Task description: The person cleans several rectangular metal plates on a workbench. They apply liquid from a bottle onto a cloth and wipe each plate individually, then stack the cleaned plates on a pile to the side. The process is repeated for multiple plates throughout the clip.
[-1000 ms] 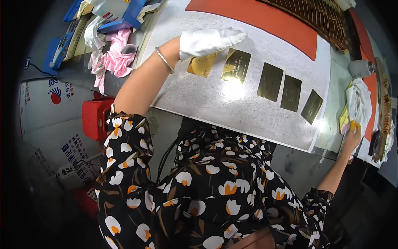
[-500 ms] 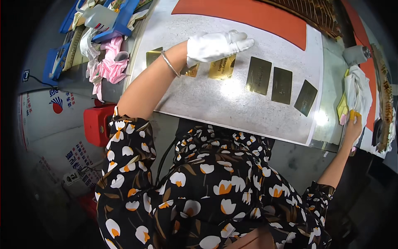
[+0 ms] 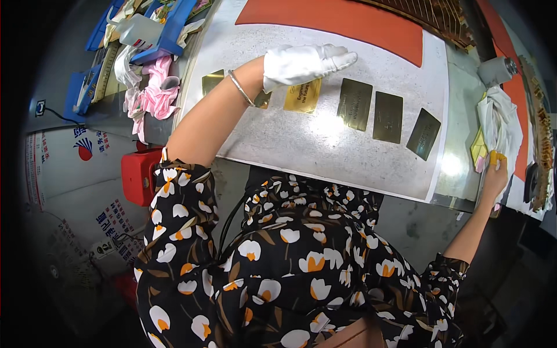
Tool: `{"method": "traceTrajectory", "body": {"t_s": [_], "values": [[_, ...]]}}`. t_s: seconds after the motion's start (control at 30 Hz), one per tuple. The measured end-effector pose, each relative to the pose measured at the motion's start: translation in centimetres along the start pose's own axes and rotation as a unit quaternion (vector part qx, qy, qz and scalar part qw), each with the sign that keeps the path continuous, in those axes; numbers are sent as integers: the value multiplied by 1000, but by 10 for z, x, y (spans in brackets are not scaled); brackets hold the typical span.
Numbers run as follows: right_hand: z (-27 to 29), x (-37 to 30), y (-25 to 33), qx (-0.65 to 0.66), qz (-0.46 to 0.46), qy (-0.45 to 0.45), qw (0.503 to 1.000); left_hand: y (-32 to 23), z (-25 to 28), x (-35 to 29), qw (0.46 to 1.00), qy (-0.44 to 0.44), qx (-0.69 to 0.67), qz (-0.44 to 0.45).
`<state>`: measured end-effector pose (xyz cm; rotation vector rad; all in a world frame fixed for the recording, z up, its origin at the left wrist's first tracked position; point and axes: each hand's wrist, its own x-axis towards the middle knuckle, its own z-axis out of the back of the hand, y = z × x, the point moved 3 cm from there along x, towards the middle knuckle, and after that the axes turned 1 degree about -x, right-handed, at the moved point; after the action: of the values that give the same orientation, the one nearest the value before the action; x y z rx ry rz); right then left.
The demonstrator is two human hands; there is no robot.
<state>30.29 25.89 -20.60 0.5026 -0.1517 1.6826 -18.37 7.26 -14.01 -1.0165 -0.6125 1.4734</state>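
Six metallic cards [image 3: 355, 104] show, some only in part, in a row from 11 o'clock round to between 2 and 3, on a pale sheet [image 3: 383, 165] covering most of your surface [image 3: 457, 136]. Your white-gloved left hand [image 3: 308, 65] lies across 12 o'clock, fingers pointing toward 3, its lower edge overlapping the top of a gold card [image 3: 301, 97] in view; its palm side is hidden, so you cannot tell whether that grip holds anything. Your right hand [image 3: 494, 176], yellow covers on its fingertips, is at a white cloth [image 3: 500, 119] at 3 o'clock; you cannot tell whether its grip closes on the fabric. An orange sheet [image 3: 336, 28] lies toward 1 o'clock, a pink cloth [image 3: 155, 95] at 10, and a red box [image 3: 138, 178] at 9.
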Motion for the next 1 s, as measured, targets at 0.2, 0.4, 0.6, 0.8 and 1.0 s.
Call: {"method": "traceTrajectory", "body": {"t_s": [0.2,0.4,0.6,0.8,1.0], "values": [[1,-1,0,8,4,-10,1000,7,-1,9,1000,21,-11,-7],[-2,0,0,16,13,-7,1000,3,1,5,998,35,-41,20],[1,0,2,18,19,0,1000,18,8,5,995,56,-80,31],[-2,1,-10,5,2,16,1000,18,6,4,998,36,-46,-2],[3,-1,1,33,16,11,999,17,9,3,999,45,-13,-9]]}}
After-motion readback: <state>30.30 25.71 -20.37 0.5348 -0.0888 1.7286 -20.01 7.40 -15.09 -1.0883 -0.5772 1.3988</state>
